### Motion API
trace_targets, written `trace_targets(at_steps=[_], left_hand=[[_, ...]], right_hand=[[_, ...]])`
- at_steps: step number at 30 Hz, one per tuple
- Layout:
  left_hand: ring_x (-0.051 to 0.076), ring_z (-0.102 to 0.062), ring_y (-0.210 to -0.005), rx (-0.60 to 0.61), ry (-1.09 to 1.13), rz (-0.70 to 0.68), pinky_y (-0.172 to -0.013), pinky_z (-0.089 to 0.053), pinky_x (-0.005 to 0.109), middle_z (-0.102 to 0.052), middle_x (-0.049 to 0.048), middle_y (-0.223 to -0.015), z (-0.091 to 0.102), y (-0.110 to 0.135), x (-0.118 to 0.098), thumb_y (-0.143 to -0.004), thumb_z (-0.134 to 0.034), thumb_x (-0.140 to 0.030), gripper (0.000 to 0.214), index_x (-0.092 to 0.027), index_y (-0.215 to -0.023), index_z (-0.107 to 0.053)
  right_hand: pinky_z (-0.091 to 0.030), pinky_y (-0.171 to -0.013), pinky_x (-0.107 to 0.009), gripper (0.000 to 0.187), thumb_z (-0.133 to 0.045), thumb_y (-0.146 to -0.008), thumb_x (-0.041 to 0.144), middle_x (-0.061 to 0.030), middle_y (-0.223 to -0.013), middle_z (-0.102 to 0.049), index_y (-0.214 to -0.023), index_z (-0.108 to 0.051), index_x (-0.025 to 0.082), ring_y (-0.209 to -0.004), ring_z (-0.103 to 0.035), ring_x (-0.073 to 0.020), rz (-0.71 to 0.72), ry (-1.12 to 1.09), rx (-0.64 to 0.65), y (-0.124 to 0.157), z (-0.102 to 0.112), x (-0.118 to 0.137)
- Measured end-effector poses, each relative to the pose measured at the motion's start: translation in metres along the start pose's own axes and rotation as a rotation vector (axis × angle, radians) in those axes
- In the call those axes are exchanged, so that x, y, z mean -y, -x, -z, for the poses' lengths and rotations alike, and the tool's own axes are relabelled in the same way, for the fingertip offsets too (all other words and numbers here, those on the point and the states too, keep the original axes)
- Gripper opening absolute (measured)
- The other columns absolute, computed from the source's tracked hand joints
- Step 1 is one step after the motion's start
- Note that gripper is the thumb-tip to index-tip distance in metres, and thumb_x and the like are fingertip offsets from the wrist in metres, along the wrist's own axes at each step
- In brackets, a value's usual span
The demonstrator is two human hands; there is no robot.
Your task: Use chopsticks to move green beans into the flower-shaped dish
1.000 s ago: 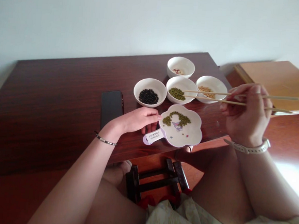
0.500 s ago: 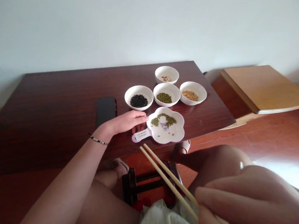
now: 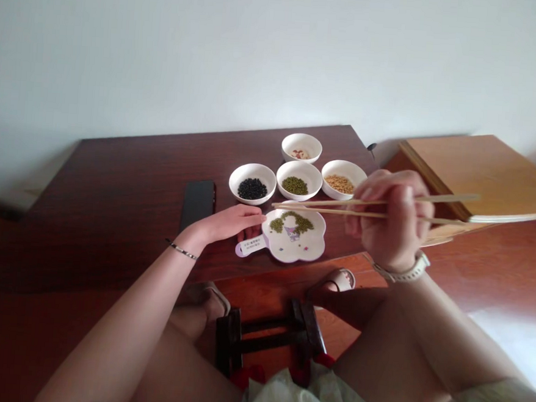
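Note:
My right hand (image 3: 388,225) is closed around a pair of wooden chopsticks (image 3: 323,206), whose tips hover over the far edge of a flower-shaped white plate (image 3: 299,246) with green beans on it. My left hand (image 3: 232,221) rests on the table beside that plate's left rim, near its labelled purple handle (image 3: 250,246), fingers lying loosely together with nothing in them. Behind the plate stand small white bowls: black beans (image 3: 251,183), green beans (image 3: 299,179), yellow beans (image 3: 343,178) and a far bowl (image 3: 302,147) with a few reddish pieces.
A dark phone (image 3: 197,202) lies on the dark wooden table (image 3: 126,185) left of my left hand. A lighter wooden board (image 3: 481,173) sits to the right. My knees and a small dark stool (image 3: 262,341) are below the table's front edge.
My right hand dropped low and close to the camera with the chopsticks, then rose back up over the plate. The view pulled back. My left hand stayed beside the plate.

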State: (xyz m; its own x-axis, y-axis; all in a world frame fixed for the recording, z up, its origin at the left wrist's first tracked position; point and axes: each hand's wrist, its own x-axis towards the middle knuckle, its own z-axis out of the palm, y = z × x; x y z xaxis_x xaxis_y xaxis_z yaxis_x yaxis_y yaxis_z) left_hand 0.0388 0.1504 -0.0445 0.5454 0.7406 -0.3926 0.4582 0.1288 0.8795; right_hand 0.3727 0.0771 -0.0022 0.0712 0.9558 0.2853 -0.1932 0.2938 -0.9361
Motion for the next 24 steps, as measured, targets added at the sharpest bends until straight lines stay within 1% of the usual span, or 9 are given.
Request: trace_targets(at_steps=[2,3,5,8,9,13,17,22,24], left_hand=[[0.022,-0.072,-0.090,-0.005,0.002,0.004,-0.076,-0.058,0.033,-0.078,0.0040,-0.098,-0.001,0.001,-0.001,-0.117,-0.083,-0.066,0.046,-0.021,-0.106,-0.077],[0.022,-0.072,-0.090,-0.007,0.002,0.006,-0.076,-0.059,0.033,-0.077,0.0037,-0.098,-0.001,0.002,-0.002,-0.117,-0.082,-0.064,0.045,-0.020,-0.107,-0.077],[0.021,-0.070,-0.088,-0.006,0.001,0.017,-0.074,-0.059,0.033,-0.076,0.0029,-0.095,-0.002,0.003,-0.004,-0.117,-0.082,-0.062,0.044,-0.020,-0.105,-0.075],[0.021,-0.071,-0.087,-0.009,-0.001,0.036,-0.071,-0.059,0.032,-0.075,0.0027,-0.093,-0.003,0.004,-0.007,-0.117,-0.081,-0.059,0.041,-0.021,-0.103,-0.074],[0.022,-0.072,-0.087,-0.011,-0.001,0.042,-0.070,-0.058,0.032,-0.076,0.0031,-0.094,-0.003,0.003,-0.008,-0.118,-0.080,-0.057,0.040,-0.021,-0.103,-0.075],[0.021,-0.072,-0.087,-0.022,-0.004,0.054,-0.068,-0.056,0.031,-0.075,0.0034,-0.093,-0.003,0.002,-0.011,-0.117,-0.081,-0.056,0.038,-0.021,-0.102,-0.075],[0.019,-0.069,-0.083,-0.023,-0.010,0.064,-0.068,-0.056,0.030,-0.074,0.0024,-0.094,-0.002,0.001,-0.015,-0.115,-0.082,-0.054,0.037,-0.021,-0.102,-0.074],[0.018,-0.067,-0.081,-0.026,-0.035,0.060,-0.065,-0.052,0.028,-0.071,0.0012,-0.091,-0.003,-0.001,-0.018,-0.115,-0.080,-0.052,0.035,-0.021,-0.101,-0.072],[0.019,-0.067,-0.082,-0.026,-0.032,0.056,-0.064,-0.050,0.028,-0.071,0.0011,-0.091,-0.003,-0.001,-0.017,-0.116,-0.079,-0.051,0.035,-0.021,-0.100,-0.072]], right_hand=[[-0.041,-0.045,-0.030,0.055,-0.097,-0.109,0.077,0.0007,-0.084,-0.070,-0.090,-0.078,0.029,-0.052,-0.054,-0.0124,-0.012,-0.024,-0.029,-0.015,0.002,-0.021],[-0.039,-0.045,-0.030,0.053,-0.098,-0.111,0.071,0.0004,-0.078,-0.068,-0.089,-0.079,0.027,-0.053,-0.056,-0.0132,-0.048,-0.020,-0.016,-0.021,0.005,-0.028],[-0.036,-0.046,-0.028,0.060,-0.097,-0.111,0.074,0.0003,-0.069,-0.065,-0.085,-0.078,0.024,-0.051,-0.055,-0.0125,-0.202,-0.004,0.040,-0.025,0.011,-0.036],[-0.040,-0.049,-0.028,0.061,-0.095,-0.112,0.077,-0.0005,-0.067,-0.066,-0.088,-0.077,0.024,-0.054,-0.057,-0.0138,-0.341,-0.020,0.064,-0.022,0.015,-0.035],[-0.046,-0.054,-0.028,0.056,-0.094,-0.115,0.074,-0.0018,-0.070,-0.069,-0.092,-0.080,0.025,-0.059,-0.061,-0.0154,-0.389,-0.012,0.092,-0.020,0.014,-0.034],[-0.052,-0.057,-0.032,0.058,-0.093,-0.114,0.080,-0.0042,-0.069,-0.074,-0.092,-0.081,0.027,-0.060,-0.060,-0.0184,-0.416,0.043,0.128,-0.016,0.009,-0.032],[-0.055,-0.059,-0.030,0.060,-0.094,-0.113,0.079,-0.0055,-0.070,-0.076,-0.089,-0.080,0.026,-0.062,-0.062,-0.0175,-0.445,0.074,0.194,-0.022,0.006,-0.035],[-0.054,-0.058,-0.028,0.058,-0.092,-0.116,0.075,-0.0047,-0.070,-0.076,-0.089,-0.081,0.024,-0.061,-0.063,-0.0170,-0.459,0.103,0.216,-0.032,0.017,-0.032],[-0.051,-0.056,-0.027,0.056,-0.090,-0.119,0.069,-0.0035,-0.069,-0.072,-0.089,-0.080,0.023,-0.060,-0.062,-0.0157,-0.443,0.112,0.180,-0.037,0.023,-0.029]])
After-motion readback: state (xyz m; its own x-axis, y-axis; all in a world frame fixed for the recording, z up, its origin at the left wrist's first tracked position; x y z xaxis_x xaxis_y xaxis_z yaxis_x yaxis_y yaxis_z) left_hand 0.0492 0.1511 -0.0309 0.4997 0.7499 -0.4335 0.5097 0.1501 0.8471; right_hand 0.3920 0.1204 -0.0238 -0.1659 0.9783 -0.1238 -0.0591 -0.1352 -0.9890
